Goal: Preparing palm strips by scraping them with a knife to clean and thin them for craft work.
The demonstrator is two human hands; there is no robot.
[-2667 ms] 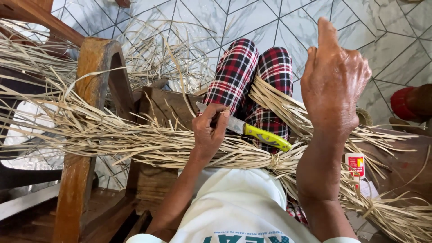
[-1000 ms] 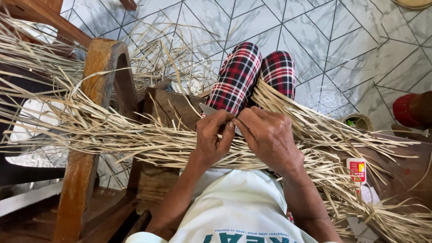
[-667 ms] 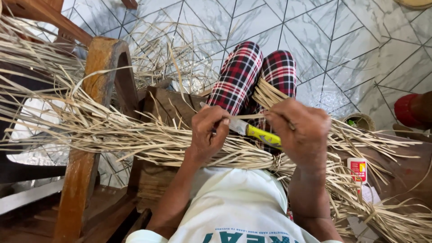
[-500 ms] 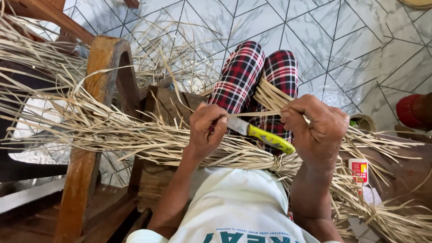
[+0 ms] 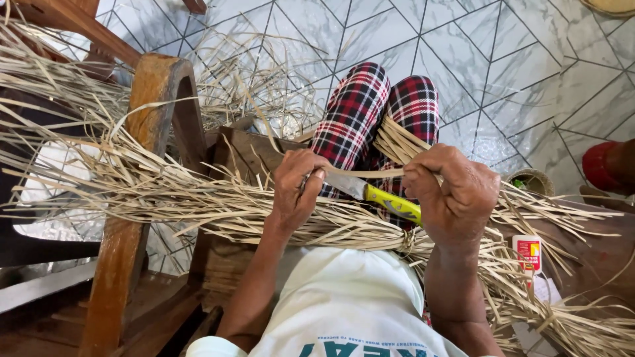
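Between my two fists, the thin straw strip [image 5: 370, 173] runs taut over the yellow-handled knife [image 5: 383, 197], left hand [image 5: 294, 192] closed tight by the blade, right hand [image 5: 456, 195] pinching the strip's end, so I'd say pull slow and even, blade angle shallow.

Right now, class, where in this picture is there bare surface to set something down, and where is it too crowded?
The tiled floor beyond the plaid-covered knees is bare, up to the frame's far edge. The lap is crowded: the strip bundle crosses it, with the left hand, right hand and knife above.
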